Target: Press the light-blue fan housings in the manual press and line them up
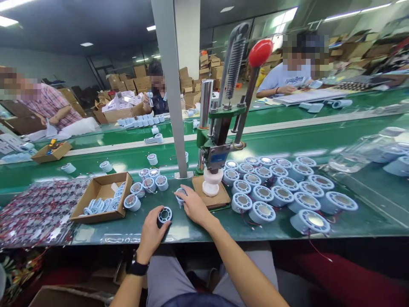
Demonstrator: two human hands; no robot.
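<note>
My left hand (153, 228) curls around a light-blue slotted ring (165, 215) with a dark centre, just above the front of the green bench. Whether the ring sits on a housing below is hidden by my fingers. My right hand (193, 204) grips a light-blue round housing (180, 195) beside the press, with the fingers covering much of it. Several similar housings (148, 184) with thin wires stand behind my left hand. The hand press (220, 149) has a red knob and a white round pressing head over a brown base board (222, 199).
Left of my hands is a cardboard box (99, 213) of light-blue rings, beside a pile of wired boards (41, 209). Many housings with silver discs (283, 196) stand right of the press. A grey post (172, 85) rises behind the bench. Other people work across the green conveyor (134, 147).
</note>
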